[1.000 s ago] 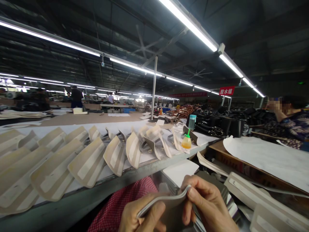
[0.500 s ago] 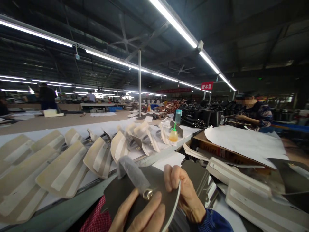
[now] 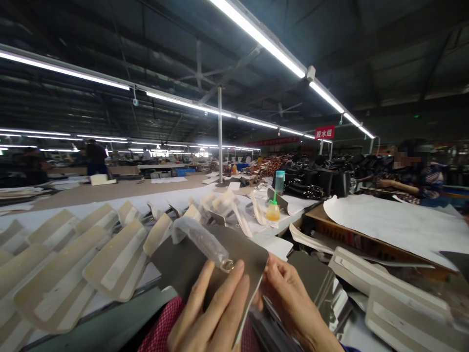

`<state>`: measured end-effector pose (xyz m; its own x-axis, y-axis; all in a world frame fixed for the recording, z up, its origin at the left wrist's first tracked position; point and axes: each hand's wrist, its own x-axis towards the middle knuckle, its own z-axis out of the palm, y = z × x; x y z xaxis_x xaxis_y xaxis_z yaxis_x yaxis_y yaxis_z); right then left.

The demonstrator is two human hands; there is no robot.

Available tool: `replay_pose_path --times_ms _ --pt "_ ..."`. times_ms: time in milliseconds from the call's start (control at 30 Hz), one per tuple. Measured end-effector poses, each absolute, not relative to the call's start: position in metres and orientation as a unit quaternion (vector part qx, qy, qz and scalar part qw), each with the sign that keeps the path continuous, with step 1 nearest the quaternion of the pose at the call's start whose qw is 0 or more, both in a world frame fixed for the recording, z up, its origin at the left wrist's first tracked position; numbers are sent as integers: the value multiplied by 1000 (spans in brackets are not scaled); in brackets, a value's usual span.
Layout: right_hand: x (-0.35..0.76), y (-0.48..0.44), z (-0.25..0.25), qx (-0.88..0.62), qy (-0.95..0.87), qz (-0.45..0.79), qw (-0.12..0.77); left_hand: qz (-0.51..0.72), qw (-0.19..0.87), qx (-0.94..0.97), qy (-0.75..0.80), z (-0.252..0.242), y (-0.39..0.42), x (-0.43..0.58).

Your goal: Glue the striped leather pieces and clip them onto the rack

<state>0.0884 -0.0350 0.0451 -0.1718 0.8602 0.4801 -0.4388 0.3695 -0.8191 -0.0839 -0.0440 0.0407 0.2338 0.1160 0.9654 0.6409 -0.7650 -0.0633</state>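
Observation:
A dark grey leather panel [image 3: 244, 239] with a pale edge tilts in front of me, held by both hands. My left hand [image 3: 212, 308] lies over its face, fingers spread around a gold-coloured metal fitting [image 3: 227, 265]; its thumb is hidden. Clear plastic film [image 3: 200, 239] wraps a strap-like piece that runs up from the fitting. At the panel's right edge, my right hand [image 3: 289, 293] is closed, pinching the rim between thumb and fingers. Beige-backed panels [image 3: 113, 259] with white strips stand in rows on the table to the left.
A bottle of yellow liquid with a green nozzle [image 3: 273, 210] and a teal-lidded bottle [image 3: 280, 182] stand on the table. More beige panels [image 3: 388, 278] lie at right, near white sheeting [image 3: 373, 220]. Another person [image 3: 417, 171] works beyond it.
My right hand has shifted its grip along the panel's edge, its fingers lower and less over the face. The panel has tilted slightly, and the view has turned left.

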Motion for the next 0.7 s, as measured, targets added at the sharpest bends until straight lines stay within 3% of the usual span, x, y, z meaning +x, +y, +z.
replay_pose_path --times_ms 267,533,633,700 --pt "85 -57 68 -344 -614 440 558 -547 238 -765 -243 31 -32 -73" --pt "89 -62 71 -334 -639 409 559 -501 294 -793 -188 45 -27 -92" --pt "101 -65 73 -308 -631 319 637 -527 195 -811 -166 58 -31 -104" --pt "110 -66 76 -299 -616 163 711 -563 74 -805 -172 66 -39 -106"
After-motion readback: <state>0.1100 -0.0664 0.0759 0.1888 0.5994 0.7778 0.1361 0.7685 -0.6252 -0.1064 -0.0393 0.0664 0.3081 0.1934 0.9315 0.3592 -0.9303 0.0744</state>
